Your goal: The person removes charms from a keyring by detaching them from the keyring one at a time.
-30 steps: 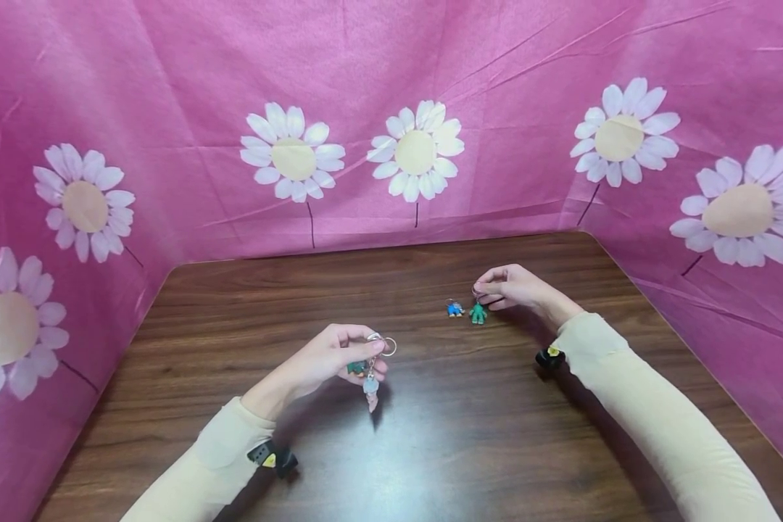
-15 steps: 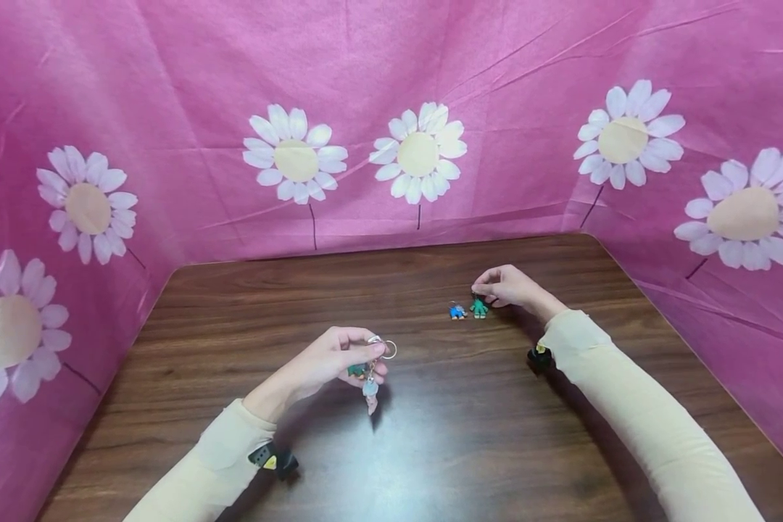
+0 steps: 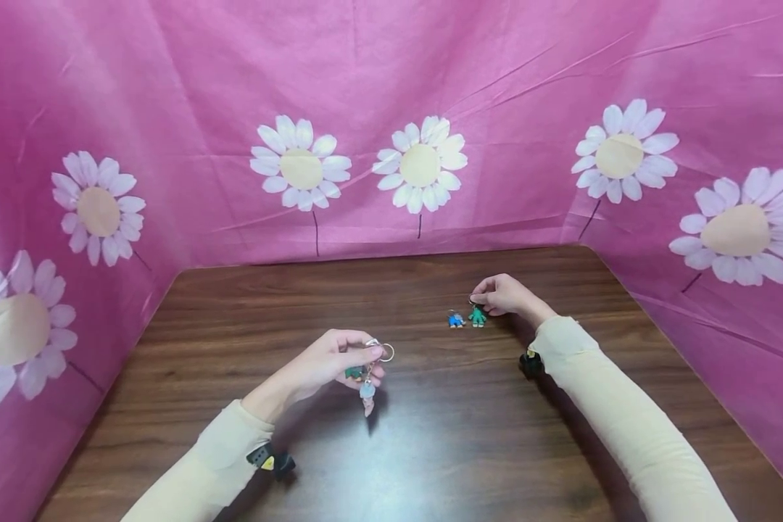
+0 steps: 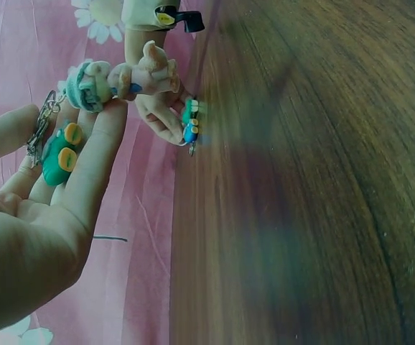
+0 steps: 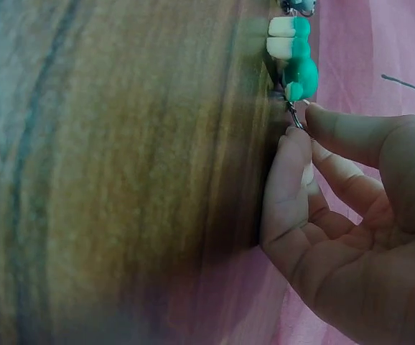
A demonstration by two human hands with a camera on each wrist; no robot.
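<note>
My left hand (image 3: pixel 333 360) holds two keychains over the middle of the table by their metal rings (image 3: pixel 388 353), pinched between thumb and fingers. A pale pink figurine (image 4: pixel 146 77) with a light blue-green hat hangs from one. The other is a green figurine (image 4: pixel 57 167) with orange feet, lying against the fingers. Farther back, my right hand (image 3: pixel 505 293) pinches the ring of a green figurine keychain (image 3: pixel 477 317) between thumb and index finger. That figurine has whitish feet and is close at the tabletop. Just left of it is a blue figurine keychain (image 3: pixel 456 320) with orange feet.
The dark wood table (image 3: pixel 287 304) is bounded behind and at both sides by a pink cloth (image 3: pixel 209 87) printed with white daisies. Each wrist wears a black camera strap (image 3: pixel 261 457) over a cream sleeve. Light glares on the table's front middle.
My right hand and forearm have shifted slightly left, and the green figurine now stands about level with the blue one. The left hand keeps its hold. The head view has tilted a little.
</note>
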